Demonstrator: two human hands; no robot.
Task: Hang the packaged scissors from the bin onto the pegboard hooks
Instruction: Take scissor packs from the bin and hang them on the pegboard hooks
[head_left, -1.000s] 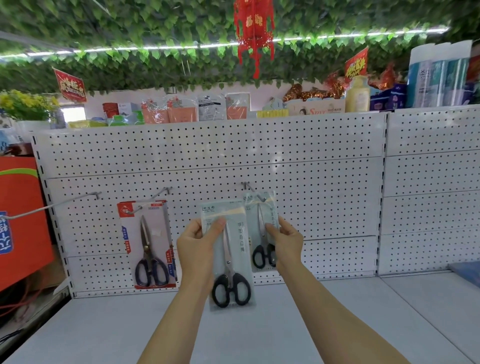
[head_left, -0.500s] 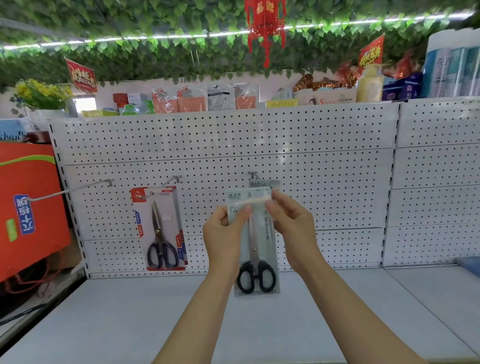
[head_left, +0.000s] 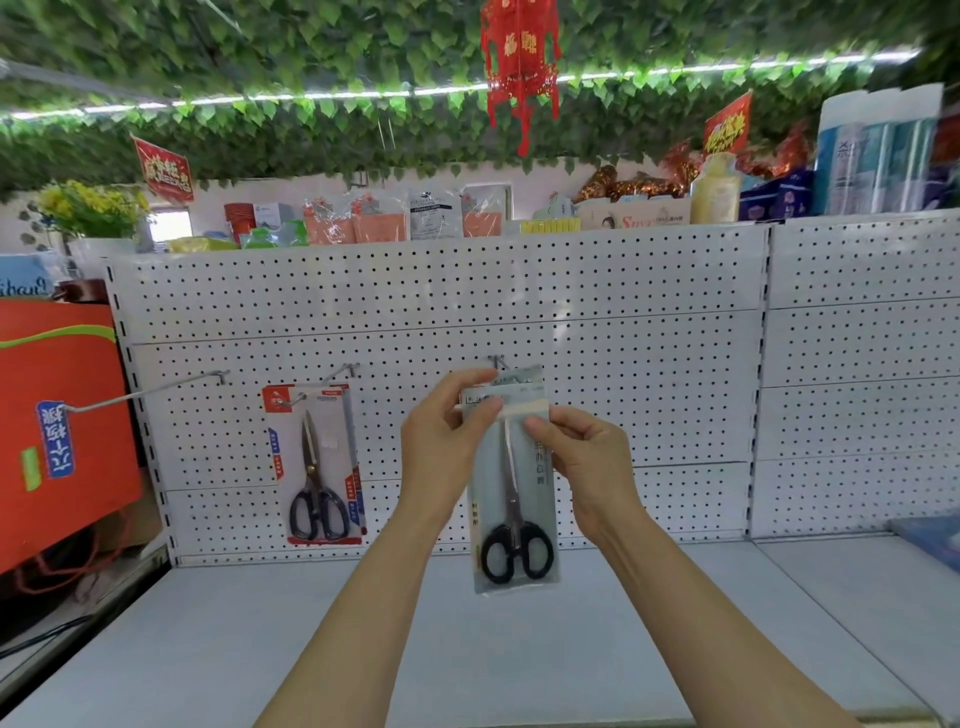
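Clear plastic wraps the black-handled scissors pack that a person lifts toward the middle hook of the white pegboard, both hands pinching its paper header: the left hand at the top left corner, the right hand just below the right edge. Another pack appears to hang behind it on that hook. Light but floppy, the sleeve looks best held at the stiffer header, beside its hanging hole, since the film lower down would likely slip and bend. A red-carded pair hangs on the neighbouring hook.
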